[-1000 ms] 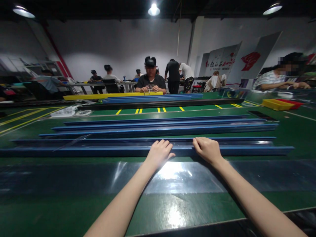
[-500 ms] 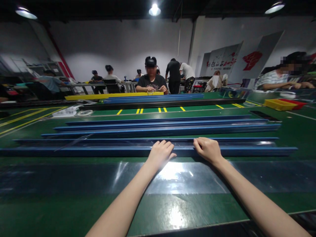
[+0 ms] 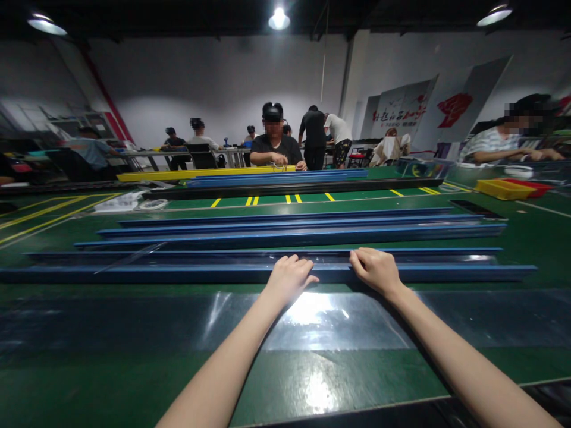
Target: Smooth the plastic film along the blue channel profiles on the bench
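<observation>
The near blue U-shaped channel lies lengthwise across the green worktop, directly in front of the person, and both hands are at its middle. The left hand rests at its front wall, fingers curled forward over the upper edge and thumb held out to the side; I cannot tell whether this grip pinches the wall. The right hand is bent into a loose fist against the same channel, a short gap away; its fingertips are hidden, so how firmly that grip closes cannot be told.

Glossy clear film shows inside the channel, and a narrow clear strip slants across its left part. A broad transparent sheet lies flat on the near side, under the forearms. Just beyond the channel lie more blue profiles, with a black phone-like slab by their right end.

Writing shows on the grey display panel at the back right: large red brush-style characters, apparently Chinese, above a smaller dark line, both too blurred to read with certainty. The panel beside it carries a red raised-fist emblem. Across the worktop sits a co-worker in a black shirt, behind a long yellow profile. A yellow tray stands at right, beside a red tray.
</observation>
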A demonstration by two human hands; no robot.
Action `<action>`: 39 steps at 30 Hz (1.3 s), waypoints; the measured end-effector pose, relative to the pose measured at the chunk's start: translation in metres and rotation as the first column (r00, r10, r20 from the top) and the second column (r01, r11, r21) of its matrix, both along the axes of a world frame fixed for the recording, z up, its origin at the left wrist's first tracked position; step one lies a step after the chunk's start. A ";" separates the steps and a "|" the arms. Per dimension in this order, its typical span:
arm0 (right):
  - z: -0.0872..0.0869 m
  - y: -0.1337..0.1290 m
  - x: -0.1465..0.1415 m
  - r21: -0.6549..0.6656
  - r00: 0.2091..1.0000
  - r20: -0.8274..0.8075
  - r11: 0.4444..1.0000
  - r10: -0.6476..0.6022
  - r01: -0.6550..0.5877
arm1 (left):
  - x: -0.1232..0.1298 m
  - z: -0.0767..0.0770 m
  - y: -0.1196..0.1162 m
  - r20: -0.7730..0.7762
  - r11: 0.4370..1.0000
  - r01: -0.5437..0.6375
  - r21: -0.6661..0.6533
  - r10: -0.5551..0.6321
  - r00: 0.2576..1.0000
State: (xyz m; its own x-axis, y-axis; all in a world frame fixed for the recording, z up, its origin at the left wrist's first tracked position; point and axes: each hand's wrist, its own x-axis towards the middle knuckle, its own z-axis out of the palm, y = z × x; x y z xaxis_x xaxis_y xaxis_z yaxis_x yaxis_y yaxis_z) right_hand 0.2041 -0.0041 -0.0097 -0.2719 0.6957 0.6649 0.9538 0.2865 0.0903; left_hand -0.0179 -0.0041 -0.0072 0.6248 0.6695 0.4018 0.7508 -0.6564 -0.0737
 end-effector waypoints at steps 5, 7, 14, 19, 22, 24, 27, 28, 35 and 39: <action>0.000 0.000 0.001 0.005 1.000 0.005 1.000 0.007 -0.007 | 0.000 -0.001 0.001 -0.007 1.000 -0.002 -0.001 0.002 1.000; -0.001 0.000 0.001 0.010 1.000 0.011 1.000 0.012 -0.012 | 0.000 -0.001 0.002 -0.008 1.000 -0.002 -0.001 0.002 1.000; -0.001 0.001 0.002 0.021 1.000 0.009 1.000 0.016 -0.017 | 0.000 -0.001 0.002 -0.005 1.000 -0.007 0.008 0.007 1.000; 0.000 0.001 0.001 0.015 1.000 -0.006 1.000 0.011 -0.011 | 0.001 0.002 0.000 0.009 0.998 -0.067 -0.015 0.067 0.998; 0.000 0.001 0.002 0.014 1.000 -0.007 1.000 0.016 -0.016 | 0.001 0.003 -0.001 0.022 0.997 -0.068 -0.029 0.069 0.997; 0.000 0.000 0.002 0.014 1.000 -0.009 1.000 0.014 -0.014 | 0.001 0.004 -0.001 0.030 0.996 -0.074 -0.040 0.075 0.997; 0.000 0.001 0.001 0.021 1.000 -0.011 1.000 0.011 -0.011 | 0.001 0.004 -0.001 0.034 0.994 -0.088 -0.061 0.090 0.995; 0.000 0.001 0.001 0.025 1.000 -0.012 1.000 0.011 -0.010 | 0.002 0.005 -0.002 0.035 0.994 -0.089 -0.065 0.092 0.995; -0.001 0.002 0.001 0.046 1.000 -0.017 0.999 -0.007 0.007 | 0.003 0.005 -0.004 0.076 0.997 -0.078 -0.021 0.079 0.994; 0.000 0.002 0.000 0.037 1.000 -0.017 0.999 -0.013 0.013 | 0.003 0.005 -0.005 0.100 0.992 -0.120 -0.037 0.123 0.987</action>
State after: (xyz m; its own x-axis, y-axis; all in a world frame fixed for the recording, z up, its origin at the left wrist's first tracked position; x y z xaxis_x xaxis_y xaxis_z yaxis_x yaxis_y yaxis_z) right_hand 0.2044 -0.0023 -0.0102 -0.2516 0.6736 0.6949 0.9589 0.2707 0.0848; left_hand -0.0145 -0.0089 -0.0022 0.4949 0.7508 0.4374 0.8274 -0.5609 0.0265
